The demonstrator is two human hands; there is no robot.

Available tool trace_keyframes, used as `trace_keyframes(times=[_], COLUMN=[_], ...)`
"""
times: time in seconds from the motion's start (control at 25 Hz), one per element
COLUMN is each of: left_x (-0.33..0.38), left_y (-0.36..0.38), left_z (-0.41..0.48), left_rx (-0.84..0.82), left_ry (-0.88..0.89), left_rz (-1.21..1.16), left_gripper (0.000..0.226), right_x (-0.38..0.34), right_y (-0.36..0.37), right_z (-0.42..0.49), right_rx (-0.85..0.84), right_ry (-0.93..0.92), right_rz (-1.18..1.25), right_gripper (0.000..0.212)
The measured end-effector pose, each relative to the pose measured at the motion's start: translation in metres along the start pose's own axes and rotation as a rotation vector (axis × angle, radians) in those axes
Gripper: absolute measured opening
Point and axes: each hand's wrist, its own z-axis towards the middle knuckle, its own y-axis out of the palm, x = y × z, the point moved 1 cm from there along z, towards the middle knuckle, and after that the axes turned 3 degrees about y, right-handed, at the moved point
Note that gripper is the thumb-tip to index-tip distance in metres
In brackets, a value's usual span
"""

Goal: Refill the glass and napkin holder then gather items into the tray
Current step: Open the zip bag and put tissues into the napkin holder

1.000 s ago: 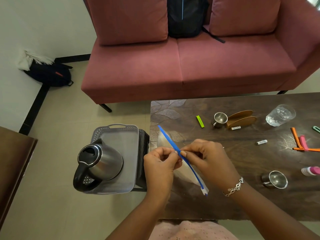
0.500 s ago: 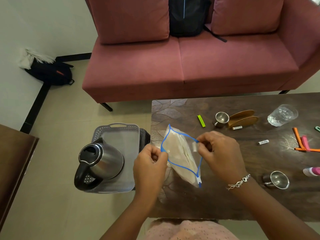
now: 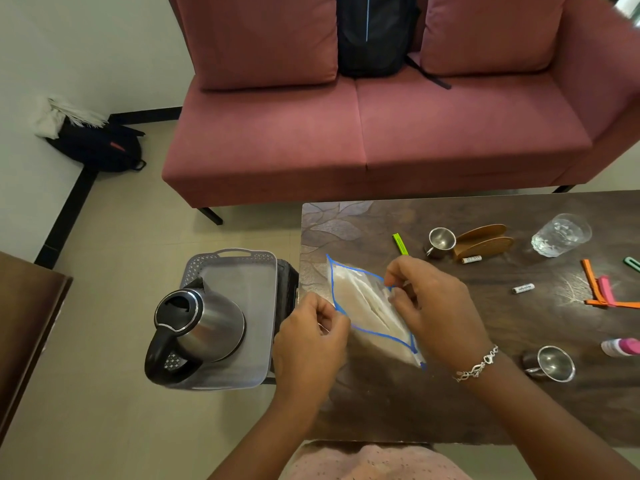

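A clear zip bag [image 3: 360, 303] with a blue seal, holding white napkins, is pulled open over the dark table's left end. My left hand [image 3: 311, 337] pinches the bag's near rim; my right hand [image 3: 433, 306] pinches its far rim. The empty wooden napkin holder [image 3: 485, 242] stands farther back. A drinking glass [image 3: 561, 234] stands to its right. A grey tray [image 3: 256, 299] sits on a black stool left of the table and carries a steel kettle [image 3: 197, 327].
On the table [image 3: 519, 410] lie two steel cups [image 3: 440, 241] [image 3: 550, 367], a green clip [image 3: 400, 244], two batteries [image 3: 523, 288], orange and pink clips [image 3: 601, 292] and a pink-capped bottle [image 3: 621, 347]. A red sofa [image 3: 363, 133] stands behind; a dark cabinet [image 3: 24, 323] at left.
The bag's blue seal was shut and held as a line; my hands pulled apart and the mouth now gapes wide, showing the napkins inside.
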Motion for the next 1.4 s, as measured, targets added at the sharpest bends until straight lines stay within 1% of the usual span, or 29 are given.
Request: trace_keyframes(times=[0.04,0.08,0.16,0.2,0.24,0.28,0.44,0.56,0.68,0.76,0.84,0.92,0.96,1.0,1.04,1.08,1.12,1.24,1.32,1.4], left_x=[0.000,0.000,-0.001,0.000,0.002,0.004,0.007,0.001,-0.003,-0.003,-0.001,0.002,0.002,0.002,0.003,0.003,0.003,0.003,0.002,0.001], left_y=[0.000,0.001,0.004,0.006,0.008,0.009,0.012,0.013,0.016,0.018,0.020,0.020,0.020,0.020,0.020,0.021,0.022,0.024,0.024,0.023], left_z=[-0.001,-0.001,0.003,0.006,0.010,0.013,0.024,0.028,0.024,0.021,0.017,0.016,0.015,0.015,0.015,0.014,0.013,0.009,0.009,0.009], left_rx=[0.043,0.108,0.203,0.207,0.191,0.169,0.138,0.091,0.050,0.048,0.066,0.081,0.084,0.085,0.081,0.075,0.071,0.068,0.090,0.103], left_ry=[0.054,0.156,0.414,0.521,0.591,0.624,0.615,0.635,0.639,0.628,0.627,0.630,0.632,0.636,0.642,0.654,0.668,0.700,0.703,0.684], left_rz=[0.023,0.029,0.037,0.058,0.082,0.108,0.252,0.192,0.191,0.222,0.255,0.253,0.244,0.240,0.244,0.253,0.266,0.283,0.283,0.262], left_gripper=[0.009,0.011,0.015,0.014,0.011,0.011,0.025,0.027,0.017,0.028,0.040,0.044,0.044,0.044,0.044,0.044,0.044,0.045,0.043,0.045], right_x=[0.000,0.000,0.001,0.003,0.004,0.004,0.004,0.005,0.007,0.009,0.010,0.006,0.004,0.002,0.000,-0.002,-0.004,-0.009,-0.013,-0.018], right_y=[-0.001,-0.002,-0.006,-0.008,-0.011,-0.013,-0.019,-0.018,-0.016,-0.014,-0.011,-0.009,-0.006,-0.001,0.004,0.009,0.013,0.024,0.029,0.035], right_z=[0.001,0.002,0.005,0.006,0.007,0.008,0.006,0.004,-0.001,-0.004,-0.008,-0.013,-0.016,-0.020,-0.022,-0.021,-0.019,-0.008,-0.005,-0.003], right_rx=[-0.015,-0.026,-0.040,-0.042,-0.046,-0.054,-0.118,-0.129,-0.146,-0.142,-0.081,0.006,0.027,0.017,-0.039,-0.097,-0.156,-0.296,-0.297,-0.279], right_ry=[-0.042,-0.085,-0.157,-0.191,-0.224,-0.253,-0.334,-0.359,-0.364,-0.361,-0.336,-0.328,-0.337,-0.344,-0.336,-0.305,-0.247,-0.030,0.002,0.018], right_rz=[-0.023,-0.052,-0.089,-0.104,-0.125,-0.146,-0.197,-0.219,-0.292,-0.326,-0.335,-0.321,-0.305,-0.285,-0.273,-0.269,-0.270,-0.281,-0.274,-0.272], right_gripper=[0.024,0.026,0.025,0.025,0.024,0.024,0.030,0.032,0.034,0.035,0.030,0.011,0.005,0.010,0.012,0.012,0.015,0.023,0.029,0.028])
